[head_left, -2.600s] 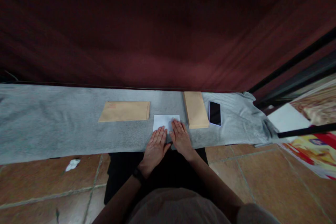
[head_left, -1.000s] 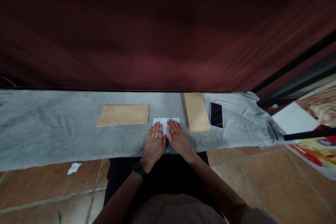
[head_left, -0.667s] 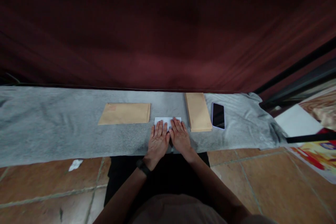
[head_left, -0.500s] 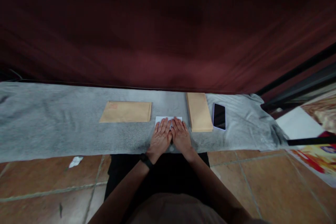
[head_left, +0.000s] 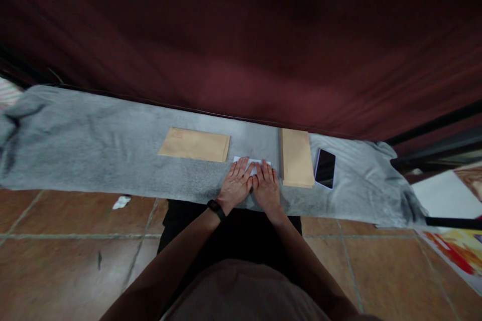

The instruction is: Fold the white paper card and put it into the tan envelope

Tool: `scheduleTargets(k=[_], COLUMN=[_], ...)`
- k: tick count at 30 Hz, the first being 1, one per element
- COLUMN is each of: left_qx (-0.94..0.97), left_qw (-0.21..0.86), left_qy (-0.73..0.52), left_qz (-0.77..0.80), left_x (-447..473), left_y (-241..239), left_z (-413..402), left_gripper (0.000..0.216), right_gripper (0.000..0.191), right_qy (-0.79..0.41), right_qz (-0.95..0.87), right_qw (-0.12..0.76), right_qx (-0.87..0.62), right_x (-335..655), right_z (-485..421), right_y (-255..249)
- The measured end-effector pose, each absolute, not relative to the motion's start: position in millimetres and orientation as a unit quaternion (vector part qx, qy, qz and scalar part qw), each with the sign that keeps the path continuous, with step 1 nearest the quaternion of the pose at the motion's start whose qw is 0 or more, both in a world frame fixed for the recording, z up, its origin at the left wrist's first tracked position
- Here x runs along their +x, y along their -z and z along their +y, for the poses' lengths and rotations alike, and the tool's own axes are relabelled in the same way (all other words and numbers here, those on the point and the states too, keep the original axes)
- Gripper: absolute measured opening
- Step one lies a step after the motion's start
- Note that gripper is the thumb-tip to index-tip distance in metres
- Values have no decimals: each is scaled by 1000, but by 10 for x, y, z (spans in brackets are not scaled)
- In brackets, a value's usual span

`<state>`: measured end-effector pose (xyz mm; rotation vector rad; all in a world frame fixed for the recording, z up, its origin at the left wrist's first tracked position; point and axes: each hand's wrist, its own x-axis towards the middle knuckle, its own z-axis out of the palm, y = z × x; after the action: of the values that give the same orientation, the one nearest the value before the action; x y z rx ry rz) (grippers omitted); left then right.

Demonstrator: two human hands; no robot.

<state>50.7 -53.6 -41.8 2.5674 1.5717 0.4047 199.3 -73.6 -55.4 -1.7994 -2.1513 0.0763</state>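
Note:
My left hand (head_left: pixel 236 184) and my right hand (head_left: pixel 266 186) lie flat side by side, fingers stretched out, pressing on a small white folded paper (head_left: pixel 254 162). Only the paper's far edge shows past my fingertips. The paper rests on a grey cloth (head_left: pixel 94 145) spread over the floor. A brown envelope (head_left: pixel 195 144) lies just left of the paper. A stack of brown envelopes (head_left: pixel 297 163) lies just right of my right hand. A black band sits on my left wrist.
A black phone (head_left: pixel 325 168) lies face up on the cloth, right of the envelope stack. A dark red curtain (head_left: pixel 241 35) hangs behind the cloth. Brown floor tiles (head_left: pixel 68 256) lie in front, with a white paper scrap (head_left: pixel 121 202). Colourful printed sheets (head_left: pixel 457 246) lie at the right.
Both hands have slid forward over the white paper, covering more of it, and come closer together. The view has tilted and shifted to the left.

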Motion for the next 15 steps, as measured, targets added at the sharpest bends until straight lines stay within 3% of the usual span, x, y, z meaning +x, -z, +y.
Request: scheduleTargets(k=[10, 15], left_qx=[849, 844], left_qw=[52, 48], left_qy=[-116, -126], left_qz=[513, 520], left_x=[513, 491], left_y=[433, 463], left_z=[-514, -501], left_gripper=[57, 58], right_gripper=[52, 51], right_qy=[-16, -4], right_qz=[-746, -733], right_qw=[134, 160], right_qx=[-653, -661], right_x=[1981, 1981], right_z=[-736, -726], right_y=[507, 526])
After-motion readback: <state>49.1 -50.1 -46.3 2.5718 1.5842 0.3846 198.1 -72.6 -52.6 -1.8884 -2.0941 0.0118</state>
